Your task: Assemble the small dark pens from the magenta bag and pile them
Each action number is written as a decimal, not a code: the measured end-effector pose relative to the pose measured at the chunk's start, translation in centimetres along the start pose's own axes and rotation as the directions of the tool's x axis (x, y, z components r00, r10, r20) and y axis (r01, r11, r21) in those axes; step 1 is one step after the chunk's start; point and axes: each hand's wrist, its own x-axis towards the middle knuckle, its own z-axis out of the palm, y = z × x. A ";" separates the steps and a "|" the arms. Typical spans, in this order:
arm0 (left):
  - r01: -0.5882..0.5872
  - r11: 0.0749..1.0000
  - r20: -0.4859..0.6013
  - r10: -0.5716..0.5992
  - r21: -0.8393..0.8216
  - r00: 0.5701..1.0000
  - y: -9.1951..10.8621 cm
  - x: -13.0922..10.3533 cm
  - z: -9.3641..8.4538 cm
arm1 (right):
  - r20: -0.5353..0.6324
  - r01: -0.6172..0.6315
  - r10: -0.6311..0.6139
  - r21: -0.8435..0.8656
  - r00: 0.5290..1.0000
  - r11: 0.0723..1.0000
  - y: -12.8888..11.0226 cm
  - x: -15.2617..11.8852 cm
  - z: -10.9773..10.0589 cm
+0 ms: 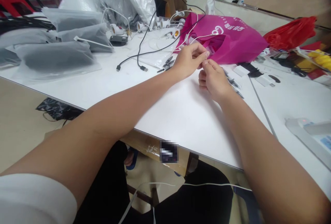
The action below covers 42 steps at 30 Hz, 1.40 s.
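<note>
Above the white table, my left hand and my right hand meet fingertip to fingertip. Both are closed in a pinch, and whatever they hold is hidden or too small to make out. Just behind them lies a magenta bag with white lettering, its opening facing my hands. Small dark parts lie by my left wrist, and more grey and black parts sit beyond my right wrist. A black USB cable loops across the table to the left of my hands.
Grey frosted pouches are piled at the left. White lamp sockets with cords lie at the back. A red plastic bag and small white boxes are to the right. A grey-white device stands at the right edge.
</note>
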 end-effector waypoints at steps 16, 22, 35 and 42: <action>0.050 0.999 0.074 -0.051 0.013 0.996 2.1 -1.2 0.4 | -0.098 0.047 -0.032 0.156 0.995 0.987 -0.7 0.2 0.0; 0.046 0.997 0.087 -0.041 -0.054 0.995 2.7 -2.1 0.8 | -0.079 0.061 -0.042 0.254 0.996 0.965 -1.3 0.2 -0.4; 0.180 0.983 0.049 -0.178 -0.041 0.983 2.2 -1.7 0.7 | -0.033 0.017 -0.010 0.234 0.999 0.972 -2.1 0.5 -1.3; 0.550 0.833 0.303 -0.508 -0.066 0.806 1.8 -2.2 0.6 | -0.199 0.189 -0.124 0.348 0.972 0.918 -1.7 0.4 -1.2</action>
